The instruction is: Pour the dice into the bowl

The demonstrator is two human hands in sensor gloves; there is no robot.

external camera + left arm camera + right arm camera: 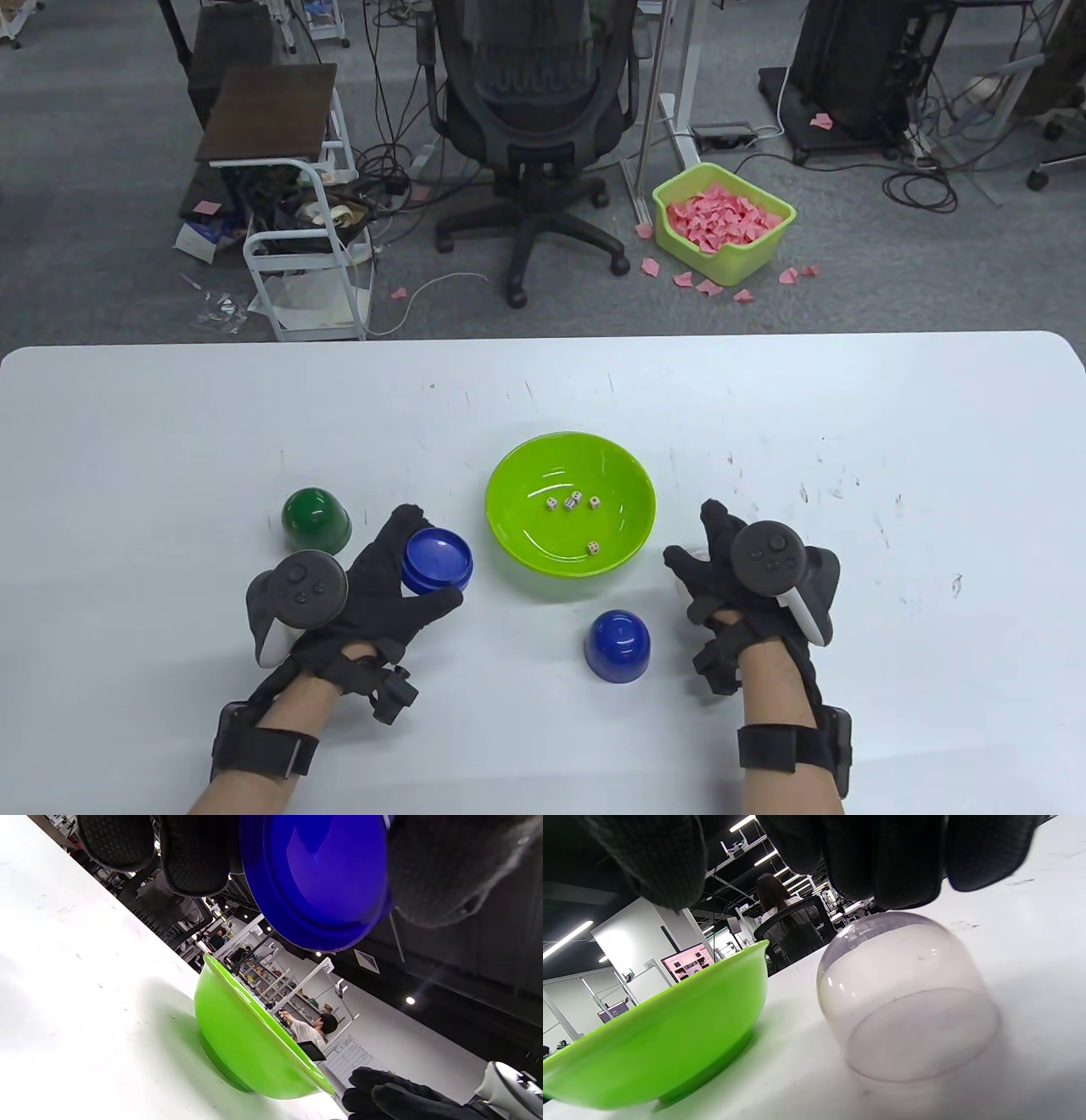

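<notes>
A lime-green bowl (506,525) stands mid-table with several white dice (571,503) in it. My left hand (428,556) grips a round blue dish (441,553) just left of the bowl. In the left wrist view the blue dish (318,878) is pinched between fingers (195,857) and thumb, tilted above the bowl (242,1039). My right hand (696,535) hovers right of the bowl with its fingers spread. Its fingers (903,857) hang over a clear dome cup (903,997) standing mouth-down on the table, beside the bowl (670,1043). I see no dice under the clear cup.
A green dome cup (316,518) stands mouth-down left of my left hand. A blue dome cup (618,645) stands mouth-down in front of the bowl, between my hands. The white table's far edge (543,338) is well beyond the bowl.
</notes>
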